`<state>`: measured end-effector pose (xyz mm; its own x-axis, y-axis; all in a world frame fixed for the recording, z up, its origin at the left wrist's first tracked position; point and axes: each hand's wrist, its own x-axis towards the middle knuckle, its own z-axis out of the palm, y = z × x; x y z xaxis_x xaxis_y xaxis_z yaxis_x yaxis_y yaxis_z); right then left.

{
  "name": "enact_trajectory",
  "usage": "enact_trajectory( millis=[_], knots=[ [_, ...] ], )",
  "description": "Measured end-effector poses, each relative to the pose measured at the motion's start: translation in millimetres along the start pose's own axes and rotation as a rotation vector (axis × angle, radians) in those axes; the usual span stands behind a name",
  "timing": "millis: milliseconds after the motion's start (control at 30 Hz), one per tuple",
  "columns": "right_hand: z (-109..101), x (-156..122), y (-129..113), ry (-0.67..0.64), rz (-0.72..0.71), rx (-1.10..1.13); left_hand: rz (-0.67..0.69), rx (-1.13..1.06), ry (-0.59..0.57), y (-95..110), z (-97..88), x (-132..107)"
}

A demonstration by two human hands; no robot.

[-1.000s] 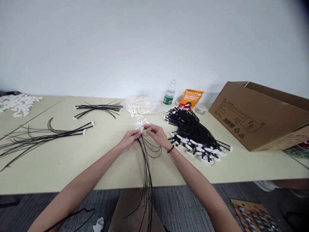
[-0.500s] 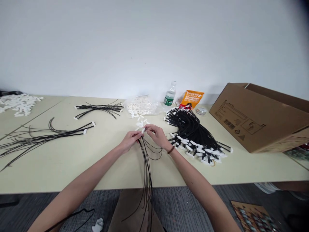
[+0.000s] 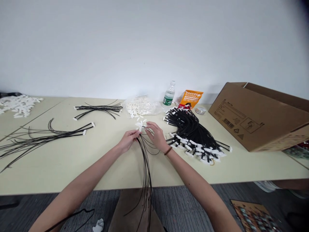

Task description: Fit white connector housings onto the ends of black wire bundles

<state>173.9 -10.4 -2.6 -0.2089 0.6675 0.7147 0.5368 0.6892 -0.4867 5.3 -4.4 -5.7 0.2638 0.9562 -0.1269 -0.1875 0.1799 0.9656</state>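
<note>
My left hand is closed in a pinch on a white plastic connector above the table. Black wires run from that connector, hang over the table edge and drop in front of my lap. Just right of the connector, my right hand has thumb and fingers closed around a thin black wire; its tip is too small to make out. Other wires loop beneath my right palm. Behind my fingertips lie several loose white connectors.
A clear bag of white connectors lies behind. Right are a pile of finished-looking black wire harnesses, a bottle, an orange packet, a round tin and a cardboard box. Left are wire bundles and heaped connectors.
My right hand has drawn slightly to the right, away from the connector, with its fingers a little less bunched. My left hand keeps its hold, and the view has shifted slightly.
</note>
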Motion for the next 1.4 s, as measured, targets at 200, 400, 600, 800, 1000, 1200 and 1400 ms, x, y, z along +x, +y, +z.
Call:
enact_trajectory(
  millis=[200, 400, 600, 800, 1000, 1200, 1400],
  knots=[
    [-3, -4, -3, -0.103, -0.343, -0.281, -0.007, -0.222, 0.101, 3, -4.1, 4],
    [-3, -4, -7, -0.174, -0.433, -0.406, -0.010, -0.326, 0.092, 4, -5.1, 6],
    [-3, -6, -7, -0.110, -0.452, -0.463, -0.082, -0.357, 0.001, 1, -1.1, 3],
    [1, -10, -5, -0.148, -0.482, -0.435, -0.128, -0.394, -0.040, 0, 2.6, 0],
    [3, -9, -4, -0.142, -0.442, -0.398, -0.106, -0.394, -0.082, -2, 3.9, 0],
    [1, -4, -21, -0.025, -0.150, 0.007, -0.052, -0.379, 0.023, 1, 2.5, 1],
    [-15, 14, -28, 0.321, 0.393, 0.715, -0.061, -0.345, 0.225, 5, -3.4, 6]
  ],
)
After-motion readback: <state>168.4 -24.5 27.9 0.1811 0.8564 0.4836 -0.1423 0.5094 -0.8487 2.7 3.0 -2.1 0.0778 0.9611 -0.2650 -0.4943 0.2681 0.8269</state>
